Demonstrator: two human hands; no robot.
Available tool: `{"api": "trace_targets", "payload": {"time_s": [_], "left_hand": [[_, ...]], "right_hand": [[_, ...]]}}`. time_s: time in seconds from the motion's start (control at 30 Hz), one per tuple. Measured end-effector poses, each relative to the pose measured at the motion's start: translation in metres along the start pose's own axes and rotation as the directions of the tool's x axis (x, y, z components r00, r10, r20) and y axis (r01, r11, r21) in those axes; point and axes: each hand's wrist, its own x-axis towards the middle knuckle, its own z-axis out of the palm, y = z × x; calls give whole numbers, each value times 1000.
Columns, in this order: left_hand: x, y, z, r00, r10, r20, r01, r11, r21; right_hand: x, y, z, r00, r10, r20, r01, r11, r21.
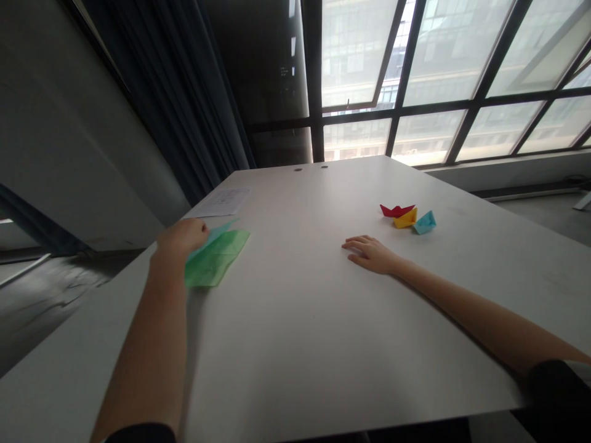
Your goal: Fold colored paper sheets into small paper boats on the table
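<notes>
My left hand [182,239] is closed on the near edge of a green sheet of paper [217,258], which sits a little above the white table [305,320] at its left side. A lighter teal sheet [217,234] shows just behind the green one. My right hand [372,253] lies flat on the table near the middle, fingers stretched out and pointing left, holding nothing. Beyond it to the right stand three small folded paper boats: a red boat [396,210], a yellow boat [406,219] and a blue boat [425,223], close together.
A white printed sheet [221,202] lies at the table's far left corner. Two small round holes [310,167] are near the far edge. Dark curtains hang at the left, and large windows run behind the table.
</notes>
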Motion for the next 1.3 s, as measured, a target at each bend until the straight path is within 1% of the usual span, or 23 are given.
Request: {"api": "trace_targets", "payload": {"time_s": [0.07,0.1,0.13,0.17,0.2,0.23,0.3,0.37,0.4,0.47,0.53,0.6,0.67,0.73,0.83,0.93,0.97,1.0,1.03,1.1,1.17,1.23,1.3], "left_hand": [[-17,13,-23,990,43,-136,-42,999,12],[-26,23,-32,975,76,-208,-75,997,14],[-36,36,-39,950,152,-272,-152,988,23],[-46,51,-43,926,200,-321,-200,979,34],[-56,68,-44,911,237,-336,-238,970,39],[-66,86,-41,890,315,-330,-316,947,52],[-88,123,-28,808,477,-346,-474,875,100],[-108,154,-10,684,641,-349,-634,759,149],[-118,167,0,621,712,-328,-709,689,153],[-134,185,16,543,792,-280,-798,590,122],[-145,192,26,512,830,-223,-842,536,63],[-150,194,29,524,834,-173,-851,523,-58],[-151,194,29,509,853,-116,-851,479,-213],[-151,194,29,459,884,-88,-844,403,-354],[-150,199,31,373,922,-102,-839,288,-463],[-147,202,32,285,950,-125,-842,185,-507],[-144,201,31,272,952,-141,-840,163,-518],[-141,199,30,276,948,-162,-838,155,-523],[-135,197,29,296,937,-183,-839,163,-520],[-120,189,30,377,899,-221,-845,237,-479],[-100,179,36,484,845,-226,-840,377,-391],[-80,169,49,573,802,-170,-803,509,-311],[-64,161,65,617,783,-78,-769,579,-269]], "right_hand": [[0,0,0,1000,-3,-2,3,1000,-2],[0,1,0,1000,-3,-3,3,1000,-3],[1,1,0,1000,-3,-3,3,1000,-4],[1,1,0,1000,-2,-4,1,1000,-4],[1,1,0,1000,1,-5,-1,1000,-3],[1,2,0,1000,3,-6,-3,1000,-2],[1,2,0,1000,6,-7,-6,1000,1],[2,3,0,1000,8,-7,-8,1000,1],[2,3,0,1000,7,-8,-7,1000,3],[3,4,1,1000,13,-26,-12,1000,26],[4,5,3,995,54,-79,-48,996,75],[4,6,3,980,112,-166,-92,988,125],[4,5,1,963,121,-242,-89,986,139],[3,3,-2,963,59,-263,-29,993,116],[3,0,-5,981,-50,-188,63,996,61],[2,-3,-6,990,-71,-119,74,997,22],[2,-3,-6,992,-59,-115,61,998,11],[1,-3,-5,992,-44,-116,44,999,1],[1,-2,-5,993,-29,-117,28,1000,-11],[-1,1,-5,994,-3,-106,-1,999,-39],[-2,8,-7,997,21,-76,-26,997,-69],[-4,16,-10,998,52,-39,-55,994,-96],[-6,25,-12,996,90,8,-88,990,-113]]}}
